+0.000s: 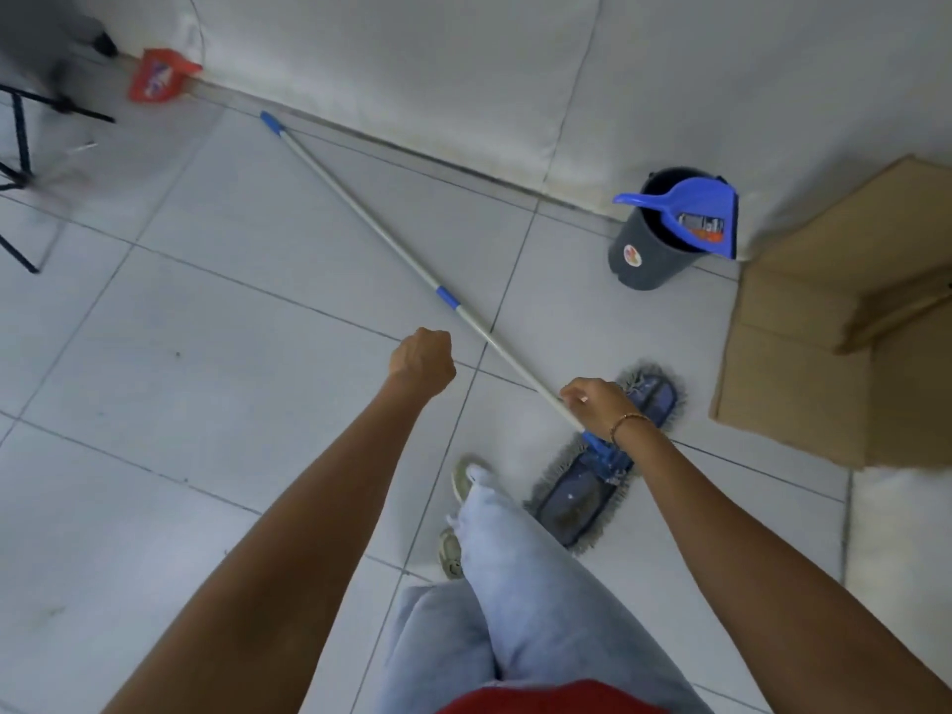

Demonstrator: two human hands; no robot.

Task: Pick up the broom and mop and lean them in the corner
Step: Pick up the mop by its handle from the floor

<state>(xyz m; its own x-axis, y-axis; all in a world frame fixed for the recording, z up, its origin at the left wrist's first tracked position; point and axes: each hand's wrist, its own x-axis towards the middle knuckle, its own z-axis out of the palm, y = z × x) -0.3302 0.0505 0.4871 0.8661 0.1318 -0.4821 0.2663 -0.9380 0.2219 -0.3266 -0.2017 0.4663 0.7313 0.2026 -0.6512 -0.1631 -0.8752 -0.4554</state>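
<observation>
A flat mop lies on the tiled floor. Its blue pad (pixel 587 487) with grey fringe is near my feet. Its silver pole (pixel 371 219) with blue grips runs up and left toward the wall. My right hand (pixel 597 404) is closed around the lower end of the pole, just above the pad. My left hand (pixel 422 363) hovers over the floor left of the pole, fingers curled into a fist with nothing in them. A red broom head (pixel 154 77) stands against the wall at the far left; its handle is out of view.
A dark bucket (pixel 649 249) holding a blue dustpan (pixel 690 213) stands by the white wall at right. Flattened cardboard (pixel 834 322) lies at far right. Black metal legs (pixel 20 146) stand at far left. My legs and shoes (pixel 463 481) are just left of the pad.
</observation>
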